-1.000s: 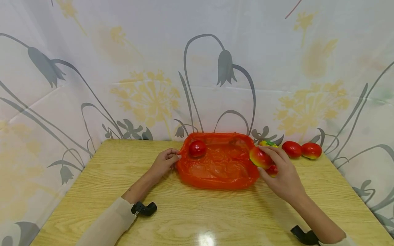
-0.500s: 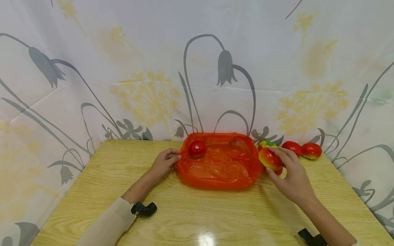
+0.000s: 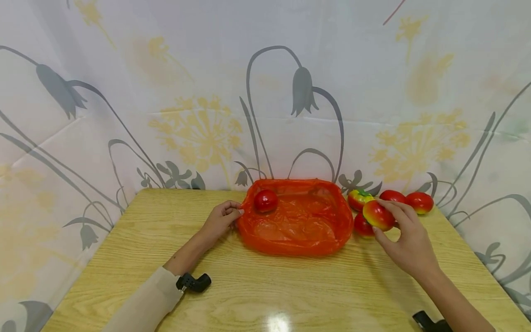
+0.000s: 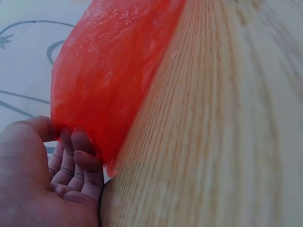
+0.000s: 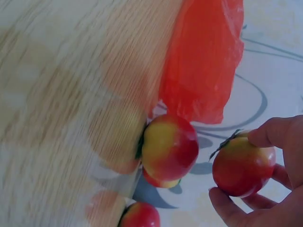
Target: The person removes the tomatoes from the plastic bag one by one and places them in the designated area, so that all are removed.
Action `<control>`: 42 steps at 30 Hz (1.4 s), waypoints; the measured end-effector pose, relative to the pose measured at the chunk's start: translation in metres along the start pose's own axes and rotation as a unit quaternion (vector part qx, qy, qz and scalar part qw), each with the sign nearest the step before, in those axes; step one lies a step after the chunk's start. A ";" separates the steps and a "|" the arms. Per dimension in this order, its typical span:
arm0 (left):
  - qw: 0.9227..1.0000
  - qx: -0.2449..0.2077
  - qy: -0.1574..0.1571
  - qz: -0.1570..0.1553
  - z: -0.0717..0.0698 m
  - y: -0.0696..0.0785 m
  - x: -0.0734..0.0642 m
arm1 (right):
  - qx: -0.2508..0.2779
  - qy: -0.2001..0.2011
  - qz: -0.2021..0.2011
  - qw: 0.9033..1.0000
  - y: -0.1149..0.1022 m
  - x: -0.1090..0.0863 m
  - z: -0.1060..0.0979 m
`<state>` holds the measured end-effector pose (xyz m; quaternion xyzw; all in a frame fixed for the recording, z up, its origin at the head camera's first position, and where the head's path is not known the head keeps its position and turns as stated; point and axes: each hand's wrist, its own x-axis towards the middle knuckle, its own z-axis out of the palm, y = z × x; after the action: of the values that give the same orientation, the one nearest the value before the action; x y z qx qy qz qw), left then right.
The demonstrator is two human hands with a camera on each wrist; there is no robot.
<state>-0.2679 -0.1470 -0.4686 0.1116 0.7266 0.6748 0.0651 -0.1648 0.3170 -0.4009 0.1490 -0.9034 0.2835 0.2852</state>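
Observation:
A red plastic bag (image 3: pixel 295 248) lies spread wide on the table, its mouth facing up. My left hand (image 3: pixel 220 222) pinches the bag's left edge; the left wrist view shows thumb and fingertips at the red film (image 4: pixel 111 75). One red tomato (image 3: pixel 266 201) sits inside at the far left. Right of the bag, my right hand (image 3: pixel 410 244) holds a red and yellow tomato (image 3: pixel 377 216) between thumb and fingers, above the table. In the right wrist view this tomato (image 5: pixel 244 165) shows a green stalk end. Beneath and behind it, another tomato (image 3: pixel 362 226) is partly covered.
A yellow and red tomato (image 3: pixel 358 199) with its green top up stands by the bag's right side. Two more red tomatoes (image 3: pixel 420 203) lie farther right, near the back edge. A patterned curtain (image 3: pixel 199 92) rises behind the wooden table (image 3: pixel 265 290).
My right hand has moved right, away from the bag's right rim, still holding the tomato. More of the tomatoes behind it now shows. The left hand and bag have kept their places.

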 end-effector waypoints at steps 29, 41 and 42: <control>1.000 0.007 -0.003 0.013 0.000 0.000 0.000 | -0.073 -0.011 0.055 0.996 0.043 -0.001 -0.017; 1.000 0.009 -0.004 0.015 0.000 0.000 0.000 | -0.077 -0.053 0.075 0.993 0.059 -0.004 -0.018; 1.000 0.009 -0.003 0.015 0.000 0.000 0.000 | -0.077 -0.059 0.079 0.992 0.060 -0.004 -0.018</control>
<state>-0.2676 -0.1472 -0.4686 0.1253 0.7308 0.6686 0.0565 -0.1792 0.3755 -0.4169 0.0710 -0.9468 0.2255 0.2185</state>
